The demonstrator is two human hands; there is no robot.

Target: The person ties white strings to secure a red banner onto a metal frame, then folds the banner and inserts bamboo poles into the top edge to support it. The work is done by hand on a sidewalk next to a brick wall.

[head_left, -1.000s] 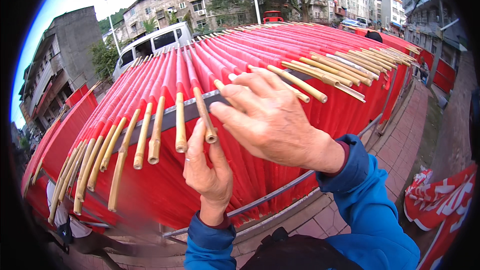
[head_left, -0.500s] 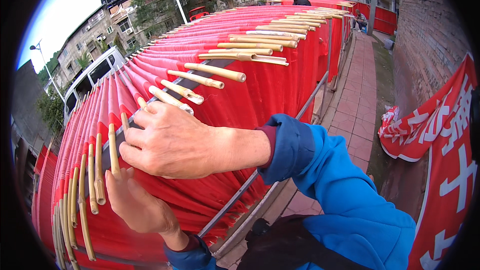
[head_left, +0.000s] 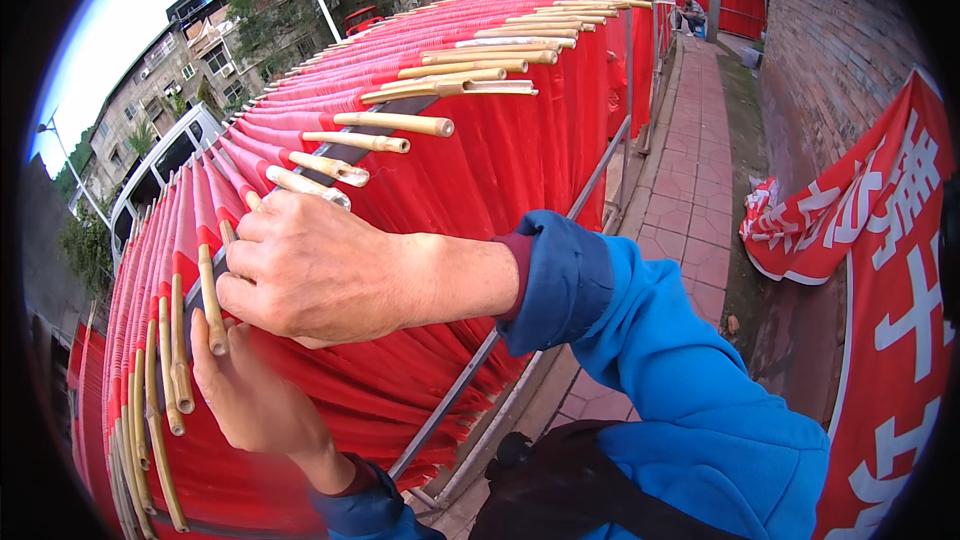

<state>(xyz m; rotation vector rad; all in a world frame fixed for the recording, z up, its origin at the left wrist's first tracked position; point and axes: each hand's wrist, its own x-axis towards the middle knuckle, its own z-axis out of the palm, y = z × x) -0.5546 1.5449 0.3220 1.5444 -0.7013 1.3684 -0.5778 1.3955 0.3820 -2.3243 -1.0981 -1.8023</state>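
Observation:
Bamboo poles wrapped in red and pink cloth lie side by side over a dark metal rail, their bare ends toward me. My right hand reaches across to the left, fingers curled over the end of one bamboo pole; its palm side is hidden. Lower down, my left hand has the tip of a neighbouring bamboo pole between its fingers and thumb, and it is slightly blurred. Red cloth hangs in folds below the poles. Just beyond my right hand juts a whitish pole end.
A metal frame bar slants below the cloth. To the right run a paved walkway and a brick wall, with a red banner draped near me. A person sits far along the walkway. A white van stands beyond the poles.
The whole view has shifted, so the poles, wall and banner sit farther left in the picture. Both hands stay at the same pole ends in nearly the same pose.

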